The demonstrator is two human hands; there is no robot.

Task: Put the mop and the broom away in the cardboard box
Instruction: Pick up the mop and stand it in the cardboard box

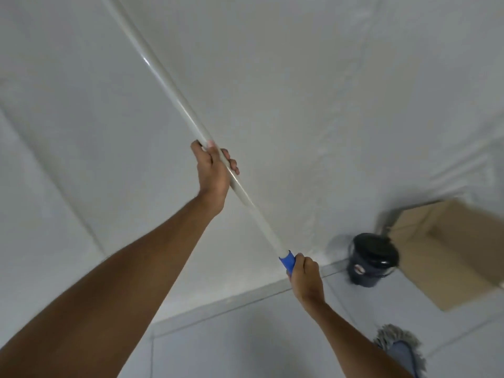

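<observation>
A long pale grey pole (pixel 161 77) with a blue collar (pixel 287 261) runs from the upper left down to the lower right. My left hand (pixel 212 173) is wrapped around its middle. My right hand (pixel 306 276) grips it at the blue collar. A grey fringed mop head (pixel 399 343) with a blue part lies on the floor at the lower right; my right arm hides how it meets the pole. The cardboard box (pixel 447 252) stands at the right against the wall. No broom is in view.
A black bucket (pixel 372 259) with a handle stands on the floor just left of the box, by the wall. White wall fills most of the view. Pale tiled floor (pixel 245 345) shows along the bottom.
</observation>
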